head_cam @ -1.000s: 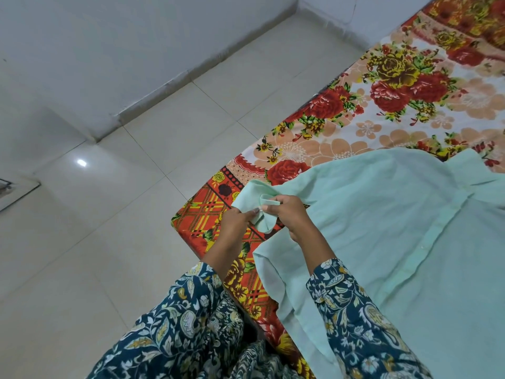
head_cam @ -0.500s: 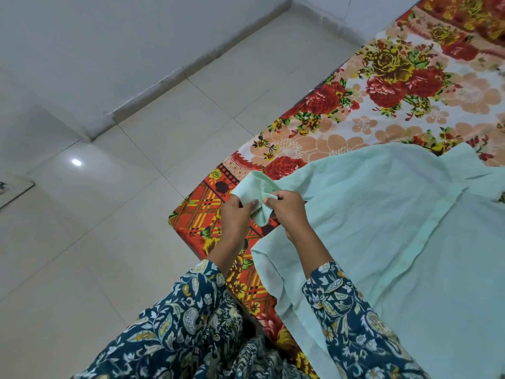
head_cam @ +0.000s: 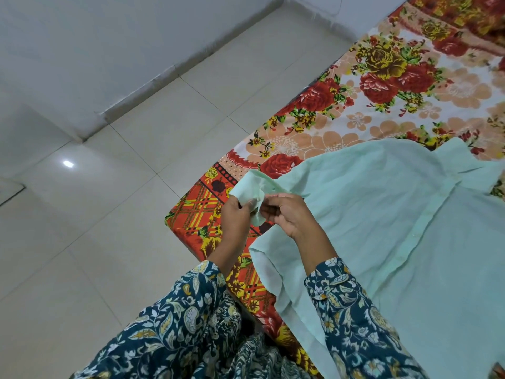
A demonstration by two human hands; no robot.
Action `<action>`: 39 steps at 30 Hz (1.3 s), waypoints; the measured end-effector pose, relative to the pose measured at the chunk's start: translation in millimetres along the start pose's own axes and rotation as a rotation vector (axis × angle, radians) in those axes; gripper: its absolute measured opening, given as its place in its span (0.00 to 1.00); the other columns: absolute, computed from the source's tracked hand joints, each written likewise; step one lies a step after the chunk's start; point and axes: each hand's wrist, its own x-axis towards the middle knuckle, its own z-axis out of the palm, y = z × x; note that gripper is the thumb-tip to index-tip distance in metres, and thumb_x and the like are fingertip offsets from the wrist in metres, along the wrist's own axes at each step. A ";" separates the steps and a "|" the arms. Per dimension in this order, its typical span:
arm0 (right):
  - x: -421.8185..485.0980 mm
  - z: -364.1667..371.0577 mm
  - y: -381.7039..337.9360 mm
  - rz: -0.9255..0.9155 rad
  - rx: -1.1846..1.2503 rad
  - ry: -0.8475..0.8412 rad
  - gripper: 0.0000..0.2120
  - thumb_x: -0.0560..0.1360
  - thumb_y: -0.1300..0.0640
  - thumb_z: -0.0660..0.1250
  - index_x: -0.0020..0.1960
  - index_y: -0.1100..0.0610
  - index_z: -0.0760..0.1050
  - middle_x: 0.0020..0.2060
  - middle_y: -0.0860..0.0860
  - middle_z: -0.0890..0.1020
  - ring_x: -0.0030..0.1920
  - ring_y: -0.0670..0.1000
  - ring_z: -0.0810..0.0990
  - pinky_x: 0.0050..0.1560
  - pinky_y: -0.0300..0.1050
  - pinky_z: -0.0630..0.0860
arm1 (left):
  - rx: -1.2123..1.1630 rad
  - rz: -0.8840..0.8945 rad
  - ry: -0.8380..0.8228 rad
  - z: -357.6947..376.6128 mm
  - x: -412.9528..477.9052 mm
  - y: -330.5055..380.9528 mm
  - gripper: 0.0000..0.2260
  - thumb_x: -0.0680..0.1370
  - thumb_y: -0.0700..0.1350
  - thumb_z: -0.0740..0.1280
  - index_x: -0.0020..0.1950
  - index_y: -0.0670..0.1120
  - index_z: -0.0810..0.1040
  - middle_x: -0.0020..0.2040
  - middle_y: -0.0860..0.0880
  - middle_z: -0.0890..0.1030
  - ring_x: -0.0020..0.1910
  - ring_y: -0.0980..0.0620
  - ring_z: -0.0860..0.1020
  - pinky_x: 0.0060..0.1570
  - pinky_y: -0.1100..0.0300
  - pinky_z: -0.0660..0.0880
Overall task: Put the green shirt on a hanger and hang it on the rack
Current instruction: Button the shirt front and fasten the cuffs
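The left hand and right hand are each pinching the cuff of the green shirt. Keeping it taut between them is probably helping.

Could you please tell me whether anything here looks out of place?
Nothing looks damaged or askew: the shirt lies spread on the bed, left hand and right hand pinching its cuff. No hanger is in view.
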 end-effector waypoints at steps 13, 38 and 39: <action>9.8 10.5 3.9 -0.263 -0.562 0.117 0.10 0.71 0.66 0.68 0.33 0.56 0.75 0.33 0.54 0.79 0.38 0.53 0.77 0.49 0.52 0.79 | -0.009 -0.246 -0.147 -12.2 22.9 10.3 0.12 0.74 0.43 0.71 0.49 0.37 0.74 0.40 0.42 0.77 0.30 0.48 0.74 0.31 0.59 0.72; 7.9 10.6 3.6 -0.328 -0.497 0.082 0.02 0.73 0.66 0.67 0.45 0.62 0.78 0.35 0.54 0.79 0.38 0.51 0.77 0.49 0.50 0.78 | 0.223 -0.103 -0.077 -8.2 28.2 -0.6 0.12 0.77 0.43 0.65 0.37 0.43 0.66 0.40 0.40 0.73 0.40 0.46 0.73 0.38 0.53 0.68; 6.8 11.1 3.8 -0.318 -0.512 0.071 0.05 0.72 0.64 0.68 0.47 0.64 0.77 0.38 0.54 0.79 0.41 0.52 0.77 0.51 0.51 0.79 | 0.203 -0.106 -0.060 -8.0 27.9 -0.7 0.13 0.78 0.42 0.65 0.36 0.44 0.65 0.38 0.41 0.72 0.39 0.47 0.73 0.38 0.54 0.68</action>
